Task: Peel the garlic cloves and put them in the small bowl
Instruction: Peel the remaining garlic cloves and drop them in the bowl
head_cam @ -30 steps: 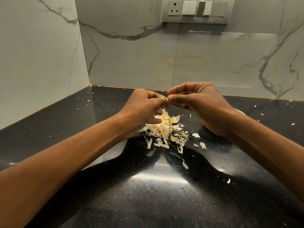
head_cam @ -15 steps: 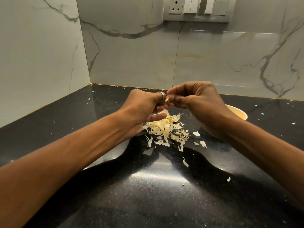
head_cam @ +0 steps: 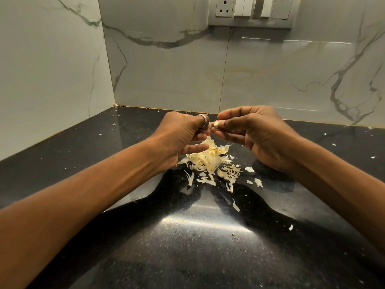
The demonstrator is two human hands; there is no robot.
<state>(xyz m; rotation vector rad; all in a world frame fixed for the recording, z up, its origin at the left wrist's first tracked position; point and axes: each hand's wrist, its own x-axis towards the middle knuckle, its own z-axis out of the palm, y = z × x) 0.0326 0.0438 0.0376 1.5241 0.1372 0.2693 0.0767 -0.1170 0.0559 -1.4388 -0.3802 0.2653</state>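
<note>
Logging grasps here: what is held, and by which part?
A garlic clove: the right hand pinches its right end between thumb and forefinger; the left hand meets its left end, hold mostly hidden.

Home kitchen, by look. Shiny black stone counter (head_cam: pixel 187 257) in corner. White marble-look tiles (head_cam: pixel 166 69) on walls. Plug socket (head_cam: pixel 223 9) and switches (head_cam: pixel 262 11) high on back wall. Heap of garlic skins (head_cam: pixel 208 161) on counter.
</note>
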